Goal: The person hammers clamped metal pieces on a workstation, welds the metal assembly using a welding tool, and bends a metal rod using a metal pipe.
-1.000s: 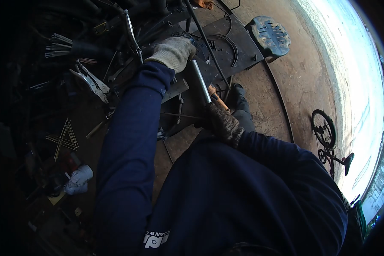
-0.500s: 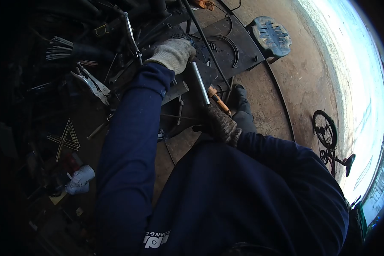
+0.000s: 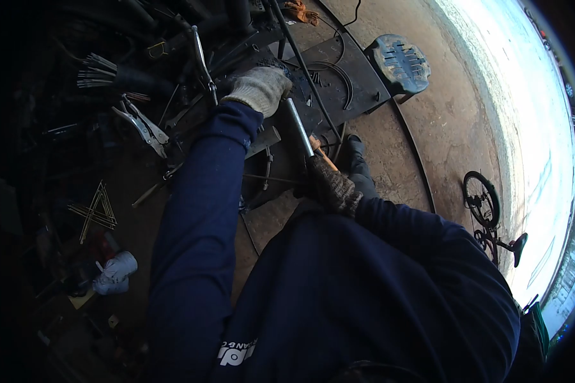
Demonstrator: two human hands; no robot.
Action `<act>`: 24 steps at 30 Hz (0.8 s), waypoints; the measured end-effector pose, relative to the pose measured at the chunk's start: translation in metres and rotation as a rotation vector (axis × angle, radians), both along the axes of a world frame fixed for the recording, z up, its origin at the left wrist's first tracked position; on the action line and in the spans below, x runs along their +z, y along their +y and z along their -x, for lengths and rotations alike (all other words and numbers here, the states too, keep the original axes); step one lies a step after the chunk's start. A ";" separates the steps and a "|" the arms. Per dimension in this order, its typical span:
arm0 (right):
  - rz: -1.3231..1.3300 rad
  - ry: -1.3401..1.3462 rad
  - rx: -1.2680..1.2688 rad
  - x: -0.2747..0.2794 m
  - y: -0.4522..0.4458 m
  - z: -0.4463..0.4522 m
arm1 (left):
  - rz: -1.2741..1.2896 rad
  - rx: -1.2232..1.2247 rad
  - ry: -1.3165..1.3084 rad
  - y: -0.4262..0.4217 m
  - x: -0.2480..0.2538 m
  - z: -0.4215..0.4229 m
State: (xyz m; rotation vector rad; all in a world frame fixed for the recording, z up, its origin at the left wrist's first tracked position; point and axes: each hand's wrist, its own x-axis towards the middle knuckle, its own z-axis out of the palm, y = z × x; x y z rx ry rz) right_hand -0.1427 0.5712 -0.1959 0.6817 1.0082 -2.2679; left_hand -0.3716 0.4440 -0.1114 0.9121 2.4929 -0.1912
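Note:
My left hand point(image 3: 260, 89), in a pale knitted glove, is closed over the near side of the dark metal work table point(image 3: 358, 70). Its fingertips are hidden, so what they grip does not show. A shiny metal tube point(image 3: 300, 126) slants down from beside that glove. My right hand point(image 3: 334, 186), in a dark brown knitted glove, is wrapped around its lower end. Just behind the tube is an orange handle-like piece point(image 3: 326, 156), partly covered by the right glove. A wider grey pipe end point(image 3: 265, 142) lies below my left wrist.
Locking pliers point(image 3: 201, 60) stand left of my left hand, with another pair point(image 3: 140, 129) lower. A bundle of thin rods point(image 3: 99, 71) lies farther left. A worn stool point(image 3: 399, 62) adjoins the table's right side. A long dark bar point(image 3: 303, 67) crosses the table. A bicycle point(image 3: 485, 210) is at right.
Both hands keep nearly the same pose and the tube stays in my right hand. The view has shifted slightly; less of the orange piece shows now.

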 end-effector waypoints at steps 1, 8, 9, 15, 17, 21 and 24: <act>0.027 -0.162 -0.050 0.006 0.010 0.006 | -0.006 0.012 0.002 -0.001 -0.002 0.001; -0.348 -0.012 0.488 0.044 0.091 0.026 | -0.062 0.119 0.007 -0.003 0.002 -0.003; -0.398 0.014 0.490 0.041 0.102 0.019 | -0.063 0.134 0.010 -0.005 0.001 -0.003; -0.497 0.117 0.486 -0.001 0.181 0.002 | -0.331 0.191 0.170 -0.021 -0.006 -0.013; -0.443 0.040 0.412 -0.006 0.188 0.016 | -0.254 0.348 0.214 -0.013 0.006 -0.015; -0.400 0.193 0.264 -0.014 0.186 0.083 | -0.173 0.725 0.050 0.029 0.029 -0.033; -0.537 0.172 0.182 -0.035 0.194 0.116 | 0.001 0.767 0.063 0.065 0.016 -0.050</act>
